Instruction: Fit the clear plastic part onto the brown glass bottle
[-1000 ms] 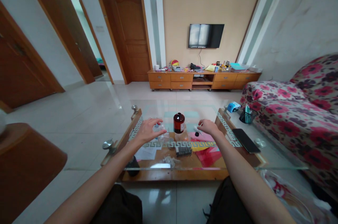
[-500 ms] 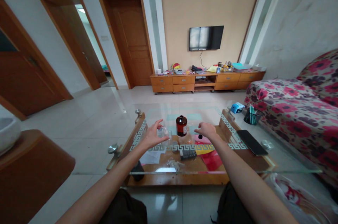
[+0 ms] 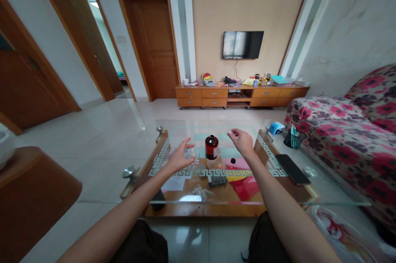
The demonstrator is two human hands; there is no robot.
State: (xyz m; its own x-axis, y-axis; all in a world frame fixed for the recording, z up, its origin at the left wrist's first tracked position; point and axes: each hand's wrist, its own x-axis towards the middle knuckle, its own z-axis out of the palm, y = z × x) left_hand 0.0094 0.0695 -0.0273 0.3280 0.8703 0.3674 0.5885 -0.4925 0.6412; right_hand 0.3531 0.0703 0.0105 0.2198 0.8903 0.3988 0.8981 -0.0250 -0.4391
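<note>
A brown bottle (image 3: 211, 148) with a pale label stands upright on the glass coffee table (image 3: 182, 124), its mouth uncovered. To its left, my left hand (image 3: 182, 156) has its fingers and thumb apart in a C shape. A clear container (image 3: 191, 154) shows beside and between those fingers; whether they touch it I cannot tell. My right hand (image 3: 243, 142) is raised to the right of the bottle, fingers curled in, with nothing visible in them. Below it, a small black cap (image 3: 233, 160) lies on the glass, apart from the hand.
A dark phone (image 3: 292, 169) lies at the table's right, near a black mesh pen holder (image 3: 294, 137) and a blue packet (image 3: 276, 128). Papers, a dark calculator-like object (image 3: 217, 180) and red packaging (image 3: 246, 188) show through the glass. A floral sofa (image 3: 349, 131) stands at right.
My right hand has lifted up and away from the black cap, which stays on the table. My left hand has barely moved. The view has shifted slightly.
</note>
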